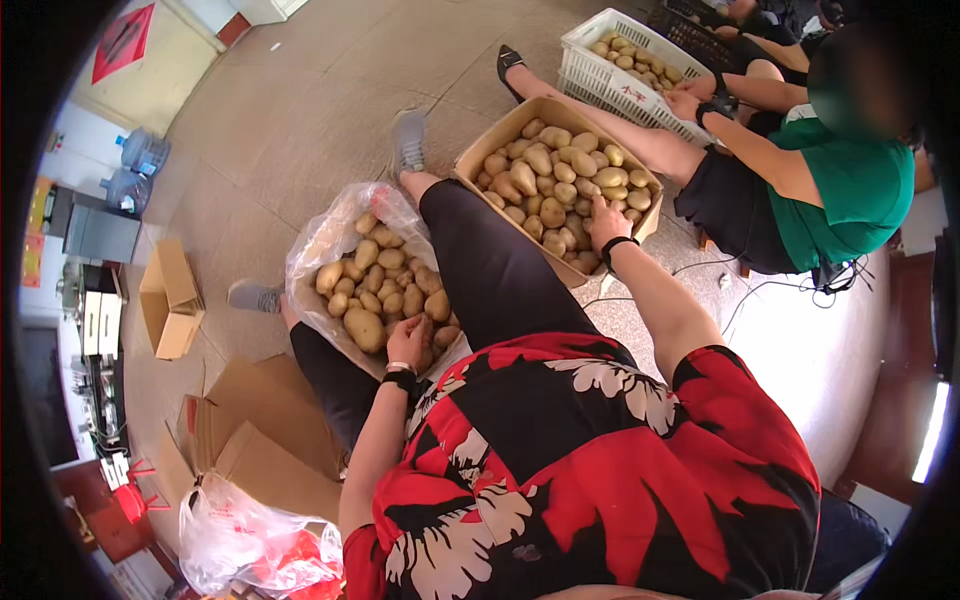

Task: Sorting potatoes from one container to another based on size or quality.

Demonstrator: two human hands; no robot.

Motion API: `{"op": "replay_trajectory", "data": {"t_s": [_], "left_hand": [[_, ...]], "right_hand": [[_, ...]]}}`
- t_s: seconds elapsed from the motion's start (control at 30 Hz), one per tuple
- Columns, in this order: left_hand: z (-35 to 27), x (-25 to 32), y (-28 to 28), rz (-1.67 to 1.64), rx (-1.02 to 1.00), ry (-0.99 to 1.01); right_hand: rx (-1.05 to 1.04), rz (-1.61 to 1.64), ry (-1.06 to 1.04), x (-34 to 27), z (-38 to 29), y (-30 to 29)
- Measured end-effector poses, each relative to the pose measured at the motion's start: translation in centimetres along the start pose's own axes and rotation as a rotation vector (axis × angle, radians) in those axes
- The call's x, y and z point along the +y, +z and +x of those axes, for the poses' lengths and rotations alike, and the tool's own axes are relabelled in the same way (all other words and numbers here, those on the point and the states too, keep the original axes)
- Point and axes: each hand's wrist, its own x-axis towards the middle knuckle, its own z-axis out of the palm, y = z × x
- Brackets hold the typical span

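My left hand (409, 341) is at the near edge of a container lined with a clear plastic bag (304, 262) and filled with potatoes (365, 330). Its fingers are bent at a potato there; whether they grip it is hard to tell. Out to the right, my right hand (609, 223) reaches into an open cardboard box (480, 146) of potatoes (553, 212). Its fingers are spread over the potatoes near the box's right side, and what lies beneath the palm is hidden. My right leg lies between the two containers.
A person in a green top (847, 187) sits at the right, hands at a white plastic crate (600, 56) of potatoes. Cables (757, 289) lie on the floor near them. At the left are cardboard boxes (169, 300), plastic bags (247, 532) and water bottles (142, 152).
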Motion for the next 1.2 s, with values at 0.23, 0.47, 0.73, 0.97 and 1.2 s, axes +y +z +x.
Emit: {"op": "replay_trajectory", "data": {"t_s": [0.23, 0.47, 0.73, 0.97, 1.2], "left_hand": [[-0.2, -0.2, 0.1, -0.022, -0.013, -0.025], [-0.2, 1.9, -0.8, -0.203, -0.032, -0.061], [-2.2, 10.2, -1.3, -0.582, -0.175, 0.003], [-4.0, 15.5, 0.8, -0.824, -0.759, 0.031], [-1.5, 9.3, -0.1, -0.937, -0.577, -0.154]], "right_hand": [[0.047, 0.081, -0.041, 0.0, 0.5, 0.1], [0.129, 0.343, -0.245, 2.1, -0.2, 0.2], [-0.207, 1.21, -0.275, -1.9, -3.0, -5.3], [-0.787, 1.393, -0.73, -13.5, -10.6, -11.6], [-0.416, 1.209, -0.802, -15.4, -11.9, -9.9]]}}
